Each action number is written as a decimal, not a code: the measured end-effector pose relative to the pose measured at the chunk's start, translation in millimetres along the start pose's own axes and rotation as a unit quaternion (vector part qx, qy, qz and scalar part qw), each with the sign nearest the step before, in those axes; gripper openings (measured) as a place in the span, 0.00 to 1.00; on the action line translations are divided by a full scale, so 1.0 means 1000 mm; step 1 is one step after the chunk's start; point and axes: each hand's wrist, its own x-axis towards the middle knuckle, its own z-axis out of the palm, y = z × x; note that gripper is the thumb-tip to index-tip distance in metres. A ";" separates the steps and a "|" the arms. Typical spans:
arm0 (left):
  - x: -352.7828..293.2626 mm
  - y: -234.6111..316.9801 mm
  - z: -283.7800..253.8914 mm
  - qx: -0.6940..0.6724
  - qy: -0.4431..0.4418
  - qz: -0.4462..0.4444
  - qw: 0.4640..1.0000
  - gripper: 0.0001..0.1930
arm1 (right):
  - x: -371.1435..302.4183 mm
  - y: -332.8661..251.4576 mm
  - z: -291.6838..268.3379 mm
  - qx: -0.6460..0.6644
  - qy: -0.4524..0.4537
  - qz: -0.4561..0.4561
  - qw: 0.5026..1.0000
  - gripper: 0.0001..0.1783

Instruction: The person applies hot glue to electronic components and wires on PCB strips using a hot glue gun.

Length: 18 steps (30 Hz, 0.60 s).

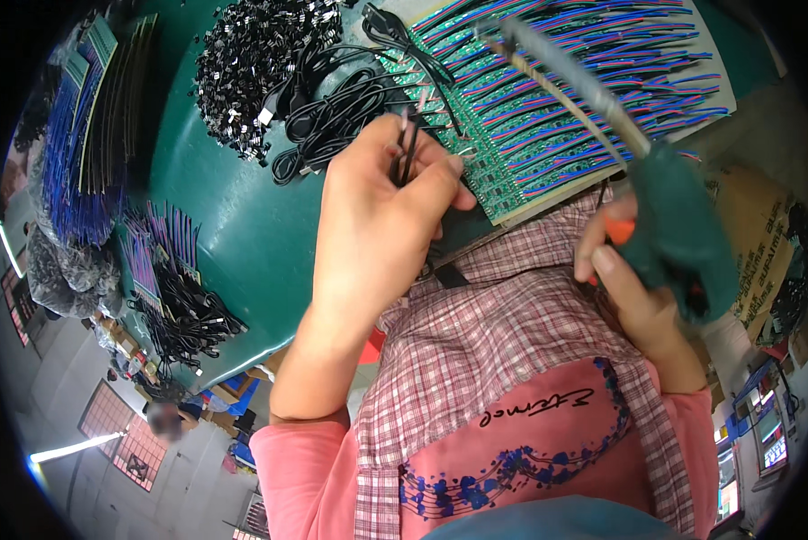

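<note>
Just right of the left hand (374, 189) lies one big green board (489, 180), its long side slanting up and left. The left hand is nearer; its fingers pinch one thin black cord (410, 151). The right hand (633, 290) grips one green tool (683, 220) shaped like a gun. Blue and red wires (557, 148) are too many to count.

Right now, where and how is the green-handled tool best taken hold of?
Probably by its broad green handle, coming from the near side, toward the person's body. The long metal barrel and the thin rod beside it point away, to the far left, so that approach avoids both. The right grip is there, its fingers by the orange part.
</note>
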 end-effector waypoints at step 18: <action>0.016 -0.009 0.006 0.118 -0.010 0.028 0.993 0.07 | -0.045 0.031 -0.035 -0.303 -0.057 -0.069 0.949 0.10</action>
